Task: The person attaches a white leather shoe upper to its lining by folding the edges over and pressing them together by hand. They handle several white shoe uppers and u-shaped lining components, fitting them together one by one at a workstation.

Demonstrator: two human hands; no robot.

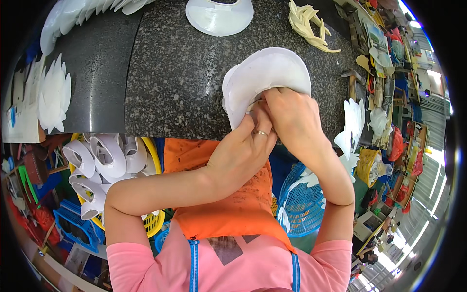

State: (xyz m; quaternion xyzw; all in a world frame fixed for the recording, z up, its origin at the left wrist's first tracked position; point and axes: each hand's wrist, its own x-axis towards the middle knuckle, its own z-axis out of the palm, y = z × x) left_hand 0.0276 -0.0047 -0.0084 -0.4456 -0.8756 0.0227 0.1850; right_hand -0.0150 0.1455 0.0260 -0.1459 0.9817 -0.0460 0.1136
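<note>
Near the front edge of the dark speckled stone worktop [170, 82], I have a white visor-like piece [272, 65] with a broad curved brim. My left hand [241, 153], a ring on one finger, has its fingers closed at the piece's inner curve. Beside it, my right hand [294, 119] bends over the same inner edge, its fingers curled and mostly hidden. The two hands meet at the rim; what exactly lies between the fingertips cannot be made out. Farther off lies a second white crescent-shaped brim [220, 20], flat on the stone.
Cream curved strips [311, 29] lie in a pile at the far right of the worktop. White brims [90, 12] overlap at the far left. Below left, a yellow basket [156, 221] holds several white visor pieces. A blue mesh basket [304, 207] with white pieces stands below right.
</note>
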